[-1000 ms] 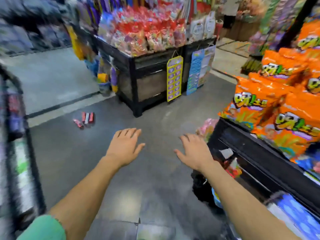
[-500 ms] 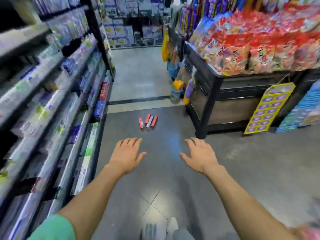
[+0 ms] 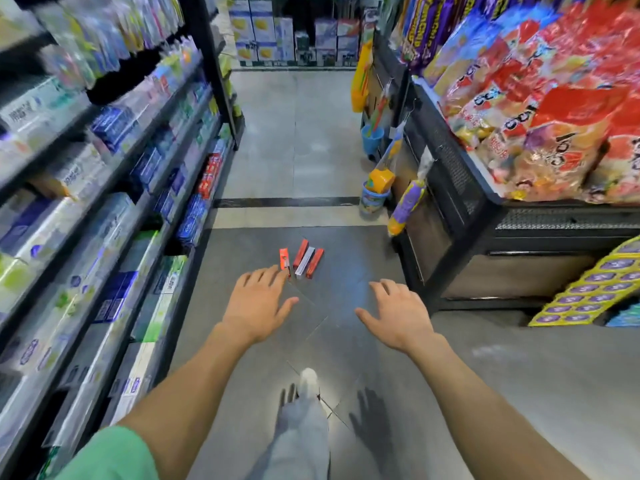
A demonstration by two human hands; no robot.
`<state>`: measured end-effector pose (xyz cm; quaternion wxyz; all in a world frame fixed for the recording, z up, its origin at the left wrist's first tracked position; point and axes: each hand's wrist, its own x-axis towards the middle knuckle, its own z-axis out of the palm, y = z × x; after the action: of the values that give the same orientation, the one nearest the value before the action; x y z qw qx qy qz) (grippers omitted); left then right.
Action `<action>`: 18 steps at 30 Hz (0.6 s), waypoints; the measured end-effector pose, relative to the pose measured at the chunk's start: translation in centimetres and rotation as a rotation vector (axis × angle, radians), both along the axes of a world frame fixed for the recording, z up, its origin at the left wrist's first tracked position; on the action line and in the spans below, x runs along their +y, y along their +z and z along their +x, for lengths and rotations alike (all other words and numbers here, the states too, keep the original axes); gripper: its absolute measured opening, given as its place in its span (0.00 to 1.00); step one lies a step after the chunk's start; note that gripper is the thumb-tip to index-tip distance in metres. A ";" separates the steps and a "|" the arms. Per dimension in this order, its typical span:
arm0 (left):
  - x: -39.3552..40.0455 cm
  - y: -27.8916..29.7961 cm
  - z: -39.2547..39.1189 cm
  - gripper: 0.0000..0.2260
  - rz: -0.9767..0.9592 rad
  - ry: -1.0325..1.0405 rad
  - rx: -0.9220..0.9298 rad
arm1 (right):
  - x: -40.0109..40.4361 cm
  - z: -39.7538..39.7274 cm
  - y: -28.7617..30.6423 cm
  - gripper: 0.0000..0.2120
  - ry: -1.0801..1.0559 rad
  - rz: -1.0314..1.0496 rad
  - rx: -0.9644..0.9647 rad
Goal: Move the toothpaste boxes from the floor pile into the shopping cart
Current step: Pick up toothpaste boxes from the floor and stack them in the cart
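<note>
On the grey floor (image 3: 519, 375), four toothpaste boxes (image 3: 302, 258) lie side by side, long axes pointing away, print unreadable.
Left hand (image 3: 258, 303) and right hand (image 3: 398, 311) hover spread, holding nothing.

No text sharp enough to read on the shelf boxes (image 3: 114, 126) or snack bags (image 3: 540, 126).

Bright overhead light, floor glare, blurred edges

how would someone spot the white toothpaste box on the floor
Look down the aisle between the shelves and the black snack bin. On the dark floor tiles lie four boxes side by side. The white box is the only pale one, flanked by red ones.
</note>
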<state>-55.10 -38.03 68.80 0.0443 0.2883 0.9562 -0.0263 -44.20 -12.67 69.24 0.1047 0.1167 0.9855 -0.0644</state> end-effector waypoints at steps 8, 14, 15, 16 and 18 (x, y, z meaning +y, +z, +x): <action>6.4 -4.2 -17.8 0.42 -0.009 0.055 -0.067 | 6.8 -18.1 -2.9 0.36 -0.005 0.016 -0.074; 10.6 -8.7 -28.4 0.33 -0.095 0.039 -0.161 | 11.6 -29.7 -7.3 0.36 0.075 0.044 -0.135; 11.2 -9.8 -30.1 0.34 -0.102 0.047 -0.170 | 12.5 -31.7 -8.4 0.36 0.082 0.035 -0.144; 11.8 -11.2 -31.8 0.36 -0.118 0.054 -0.170 | 13.4 -33.8 -9.5 0.36 0.086 0.029 -0.159; 13.1 -14.0 -35.2 0.39 -0.129 0.067 -0.183 | 15.3 -37.8 -12.2 0.35 0.102 0.029 -0.185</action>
<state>-90.28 -24.88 54.81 0.1506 0.2538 0.9536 -0.0598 -82.02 2.59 57.03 0.1968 0.0732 0.9771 -0.0335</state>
